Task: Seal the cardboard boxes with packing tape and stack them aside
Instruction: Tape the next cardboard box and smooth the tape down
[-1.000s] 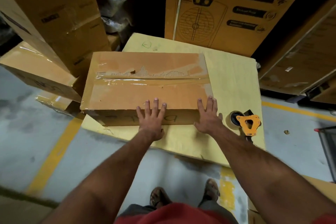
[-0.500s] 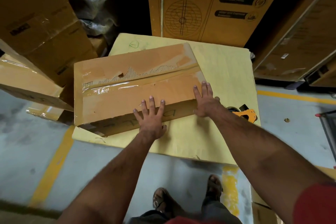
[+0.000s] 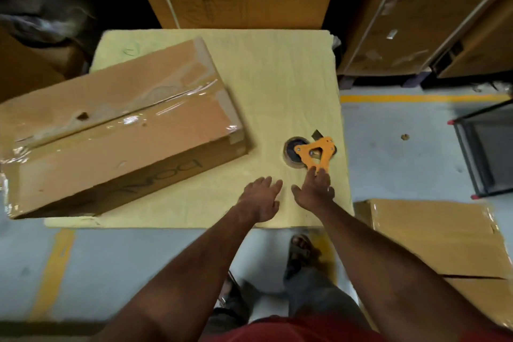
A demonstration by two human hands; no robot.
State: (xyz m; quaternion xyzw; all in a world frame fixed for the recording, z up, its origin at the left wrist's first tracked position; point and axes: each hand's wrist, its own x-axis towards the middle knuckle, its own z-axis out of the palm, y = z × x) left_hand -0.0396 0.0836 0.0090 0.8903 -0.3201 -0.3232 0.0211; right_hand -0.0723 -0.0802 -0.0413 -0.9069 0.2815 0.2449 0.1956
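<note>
My hands by the tape dispenser

My right hand [image 3: 315, 191], fingers straight, touched the orange-framed tape dispenser [image 3: 313, 153]; my open left hand [image 3: 261, 197] lay lower right of the taped brown cardboard box [image 3: 116, 130].

Cardboard, tape and plastic on a soft yellow pad

The matt brown cardboard box [image 3: 119, 125] carries glossy clear tape [image 3: 144, 116] along its seam; the tape dispenser [image 3: 312, 153] is smooth orange plastic; the yellow pad [image 3: 277, 78] looks fuzzy, matt.

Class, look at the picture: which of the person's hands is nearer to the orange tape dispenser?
Right. The right hand reaches the tape dispenser, its fingers at the handle's near end. The left hand hovers beside it over the yellow table, clearly apart from the dispenser.
</note>
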